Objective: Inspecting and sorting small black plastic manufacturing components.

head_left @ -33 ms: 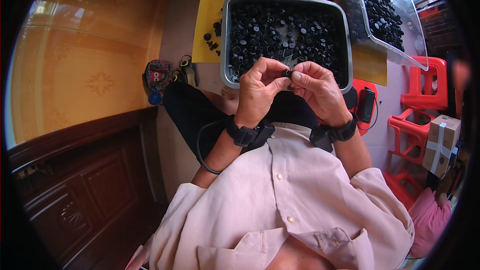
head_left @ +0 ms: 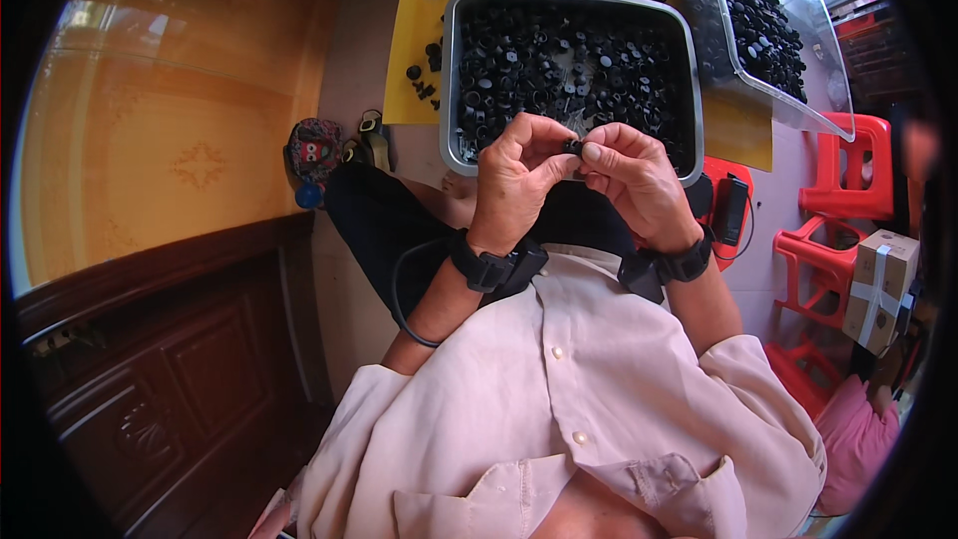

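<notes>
My left hand (head_left: 519,175) and my right hand (head_left: 637,180) meet in front of my chest, fingertips pinched together on one small black round part (head_left: 572,148). Both hands hold it just above the near rim of a grey metal tray (head_left: 447,90) filled with several similar black parts (head_left: 559,60). A black band sits on each wrist, and a cable runs from the left one. I wear a pale pink shirt and dark trousers.
A clear plastic bin (head_left: 768,35) of black parts leans at the tray's right. A yellow mat (head_left: 414,25) with loose parts lies under the tray. Red stools (head_left: 848,175), a taped cardboard box (head_left: 878,284) and a person in pink (head_left: 858,439) are at right. Dark wooden furniture (head_left: 180,359) stands at left.
</notes>
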`<state>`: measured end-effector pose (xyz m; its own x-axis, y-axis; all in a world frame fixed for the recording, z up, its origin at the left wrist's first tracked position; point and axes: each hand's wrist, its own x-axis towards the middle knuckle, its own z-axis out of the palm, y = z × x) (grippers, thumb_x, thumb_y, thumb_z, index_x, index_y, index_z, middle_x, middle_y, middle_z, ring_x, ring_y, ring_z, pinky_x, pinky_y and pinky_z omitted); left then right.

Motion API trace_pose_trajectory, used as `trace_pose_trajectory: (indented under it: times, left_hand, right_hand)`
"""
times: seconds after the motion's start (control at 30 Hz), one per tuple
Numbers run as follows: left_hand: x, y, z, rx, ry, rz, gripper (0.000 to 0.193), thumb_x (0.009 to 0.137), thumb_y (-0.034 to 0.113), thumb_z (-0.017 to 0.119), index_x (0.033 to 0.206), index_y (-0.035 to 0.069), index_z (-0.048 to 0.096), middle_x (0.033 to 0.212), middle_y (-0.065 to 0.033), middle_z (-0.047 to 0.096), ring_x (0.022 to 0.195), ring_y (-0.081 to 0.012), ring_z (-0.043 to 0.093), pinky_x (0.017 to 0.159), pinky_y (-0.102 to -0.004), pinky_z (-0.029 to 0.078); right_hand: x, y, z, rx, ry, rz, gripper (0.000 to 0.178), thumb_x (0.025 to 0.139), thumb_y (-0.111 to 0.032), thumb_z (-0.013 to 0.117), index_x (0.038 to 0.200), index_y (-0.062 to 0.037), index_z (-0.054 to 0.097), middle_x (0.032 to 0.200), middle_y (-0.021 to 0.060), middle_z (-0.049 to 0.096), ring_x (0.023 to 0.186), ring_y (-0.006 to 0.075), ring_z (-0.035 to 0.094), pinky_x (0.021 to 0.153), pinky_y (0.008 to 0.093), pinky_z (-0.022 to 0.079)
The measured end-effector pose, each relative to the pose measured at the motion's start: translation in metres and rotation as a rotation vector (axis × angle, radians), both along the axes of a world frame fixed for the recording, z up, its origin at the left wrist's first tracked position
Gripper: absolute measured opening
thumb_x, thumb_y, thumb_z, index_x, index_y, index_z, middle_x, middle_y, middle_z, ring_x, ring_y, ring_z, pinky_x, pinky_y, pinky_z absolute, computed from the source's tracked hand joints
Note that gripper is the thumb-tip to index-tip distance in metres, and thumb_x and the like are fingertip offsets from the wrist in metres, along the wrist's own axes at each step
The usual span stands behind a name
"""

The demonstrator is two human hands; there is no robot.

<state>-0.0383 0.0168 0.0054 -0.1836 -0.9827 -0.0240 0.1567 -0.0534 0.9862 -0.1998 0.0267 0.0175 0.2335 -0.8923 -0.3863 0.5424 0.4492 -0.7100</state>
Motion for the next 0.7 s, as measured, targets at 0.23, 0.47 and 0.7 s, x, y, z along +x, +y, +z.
trace_pose_trajectory:
  times: [0.23,0.47,0.7]
  left_hand:
    - [0.0001,0.0018,-0.0001,-0.008,-0.027,0.002,0.031,0.076,-0.010,0.067,0.101,0.003,0.054,0.093,-0.0053,0.061,0.086,-0.0119,0.062,0.079,-0.0243,0.053]
    - [0.0032,0.0007,0.0029,-0.078,-0.159,-0.008,0.039,0.071,-0.008,0.071,0.104,0.004,0.053,0.092,-0.0057,0.064,0.087,-0.0114,0.062,0.079,-0.0244,0.053]
    - [0.0036,0.0006,0.0017,-0.038,-0.086,-0.005,0.042,0.070,-0.007,0.073,0.105,0.004,0.053,0.092,-0.0058,0.065,0.085,-0.0116,0.062,0.077,-0.0233,0.052]
  right_hand:
    - [-0.0043,-0.0006,-0.0010,-0.044,0.051,0.050,0.009,0.084,-0.007,0.065,0.090,-0.0008,0.062,0.081,0.0027,0.062,0.070,0.0079,0.056,0.065,0.0204,0.047]
    - [-0.0077,-0.0018,0.0004,0.009,0.014,0.103,0.008,0.087,-0.009,0.062,0.091,-0.0018,0.061,0.081,0.0019,0.061,0.072,0.0079,0.057,0.067,0.0210,0.047]
    - [-0.0077,-0.0015,-0.0039,0.104,-0.153,0.107,0.007,0.089,-0.009,0.060,0.091,-0.0028,0.060,0.081,0.0026,0.061,0.072,0.0095,0.058,0.066,0.0217,0.047]
